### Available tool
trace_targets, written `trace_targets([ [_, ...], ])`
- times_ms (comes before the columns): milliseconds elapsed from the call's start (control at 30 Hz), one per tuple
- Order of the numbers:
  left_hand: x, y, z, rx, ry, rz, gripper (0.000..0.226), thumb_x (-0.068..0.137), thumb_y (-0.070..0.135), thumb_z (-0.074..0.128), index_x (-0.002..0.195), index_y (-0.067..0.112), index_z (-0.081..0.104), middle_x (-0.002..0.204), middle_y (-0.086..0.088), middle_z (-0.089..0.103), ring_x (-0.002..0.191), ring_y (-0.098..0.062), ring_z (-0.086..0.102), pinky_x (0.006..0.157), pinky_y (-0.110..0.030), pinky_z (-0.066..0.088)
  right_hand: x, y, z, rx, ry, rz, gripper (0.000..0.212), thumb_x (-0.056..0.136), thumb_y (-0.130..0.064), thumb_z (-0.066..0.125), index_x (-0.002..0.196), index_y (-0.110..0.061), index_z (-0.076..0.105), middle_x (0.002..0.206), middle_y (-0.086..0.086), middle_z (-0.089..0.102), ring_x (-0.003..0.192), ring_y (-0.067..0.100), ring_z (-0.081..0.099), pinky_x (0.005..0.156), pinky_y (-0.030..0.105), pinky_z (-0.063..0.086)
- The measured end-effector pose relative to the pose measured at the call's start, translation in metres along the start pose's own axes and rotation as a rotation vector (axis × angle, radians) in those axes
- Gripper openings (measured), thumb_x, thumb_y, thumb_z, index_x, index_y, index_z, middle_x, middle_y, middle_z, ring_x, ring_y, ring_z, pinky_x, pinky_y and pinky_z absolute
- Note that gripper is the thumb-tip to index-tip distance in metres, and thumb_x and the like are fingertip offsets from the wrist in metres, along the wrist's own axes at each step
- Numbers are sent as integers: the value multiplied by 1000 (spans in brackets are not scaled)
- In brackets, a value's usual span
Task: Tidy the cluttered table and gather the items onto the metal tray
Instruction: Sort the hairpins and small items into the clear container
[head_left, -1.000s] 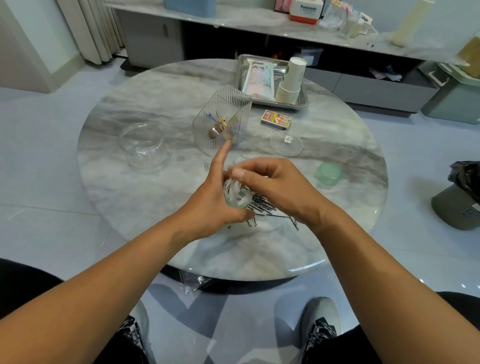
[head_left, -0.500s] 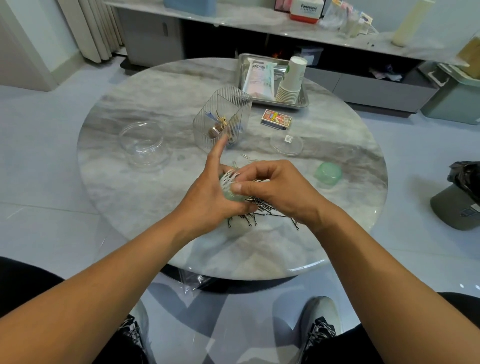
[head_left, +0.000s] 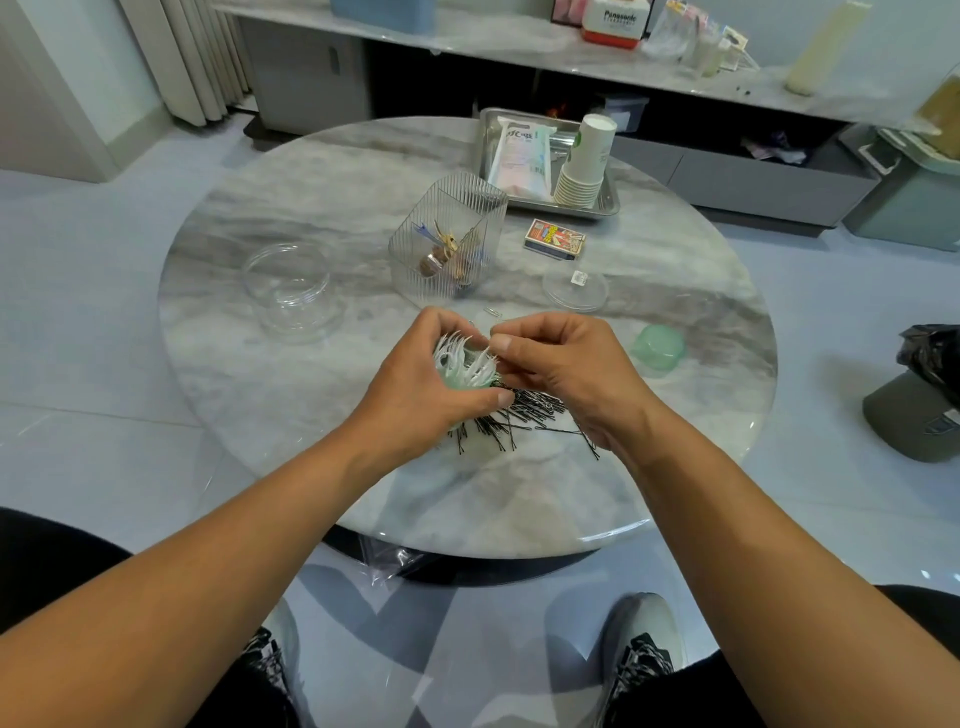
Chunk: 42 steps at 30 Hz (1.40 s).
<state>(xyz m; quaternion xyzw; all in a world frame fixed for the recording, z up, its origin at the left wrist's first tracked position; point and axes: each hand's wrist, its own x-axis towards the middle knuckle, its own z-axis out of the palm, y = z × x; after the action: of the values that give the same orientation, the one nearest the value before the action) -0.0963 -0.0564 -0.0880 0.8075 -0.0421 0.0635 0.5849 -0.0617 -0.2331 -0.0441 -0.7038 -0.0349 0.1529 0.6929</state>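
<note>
Your left hand (head_left: 415, 384) wraps around a small green jar (head_left: 464, 375) stuffed with white plastic picks (head_left: 470, 358), thumb curled across the near side and fingers closed over the far side, so the jar sits in your palm just above the table (head_left: 311, 208). Your right hand (head_left: 566, 369) meets it from the right, fingers curled and thumb and forefinger pinched together at the picks on the jar's right edge; what exactly sits between those fingertips is too small to tell.

Directly under both hands lies a loose heap of black hairpins (head_left: 524, 418), spread across the marble toward your right wrist. Just right of your right hand stands a green lid (head_left: 658, 347). Beyond your knuckles a paper clip (head_left: 491, 312) lies flat, and past it a ribbed clear box (head_left: 445, 240) stands with small trinkets inside. A flat clear lid (head_left: 575, 289) lies right of that box, and a matchbox (head_left: 554, 239) lies further back. To the left, well apart from your hands, sits a round clear container (head_left: 291, 291).

At the table's far edge rests the metal tray (head_left: 610, 200), well apart from the jar you hold, with a white packet (head_left: 521, 161) and a tilted stack of paper cups (head_left: 584, 163) already in it.
</note>
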Motion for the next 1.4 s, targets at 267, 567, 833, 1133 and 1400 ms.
trace_targets([
  [267, -6, 4, 4, 1, -49, -27, 76, 63, 23, 96, 123, 38, 51, 107, 19, 64, 95, 8, 62, 74, -5, 45, -3, -5, 2, -259, -149, 31, 10, 92, -20, 74, 94, -12, 80, 94, 11, 78, 83, 16, 69, 77, 41, 57],
  [567, 0, 9, 2, -121, 120, -125, 59, 61, 30, 96, 104, 35, 54, 99, 10, 69, 87, -6, 69, 72, -22, 58, 2, 0, -3, -29, -126, 137, 27, 80, -31, 86, 99, -14, 78, 96, 5, 78, 81, 15, 73, 75, 27, 60],
  [833, 6, 8, 2, 45, -142, -60, 105, 70, 11, 90, 146, 42, 25, 129, -1, 45, 110, -19, 62, 92, -35, 56, 3, 13, 0, -48, -78, 61, 15, 89, -23, 78, 96, -10, 80, 95, 10, 79, 85, 20, 74, 83, 34, 60],
  [1133, 17, 8, -2, -198, -36, -139, 111, 71, 22, 92, 148, 55, 20, 128, 4, 56, 107, -9, 68, 90, -29, 58, 35, 13, -69, -543, 430, 5, 24, 93, -23, 72, 117, -20, 73, 113, 2, 73, 108, 20, 67, 93, 33, 54],
  [1400, 29, 5, -6, -112, -24, -202, 65, 70, 31, 92, 121, 38, 52, 112, 6, 67, 98, -11, 70, 83, -34, 61, 52, 48, -144, -1173, 497, 334, 81, 88, -49, 68, 157, -35, 29, 167, 9, 15, 152, 36, 16, 121, 50, 20],
])
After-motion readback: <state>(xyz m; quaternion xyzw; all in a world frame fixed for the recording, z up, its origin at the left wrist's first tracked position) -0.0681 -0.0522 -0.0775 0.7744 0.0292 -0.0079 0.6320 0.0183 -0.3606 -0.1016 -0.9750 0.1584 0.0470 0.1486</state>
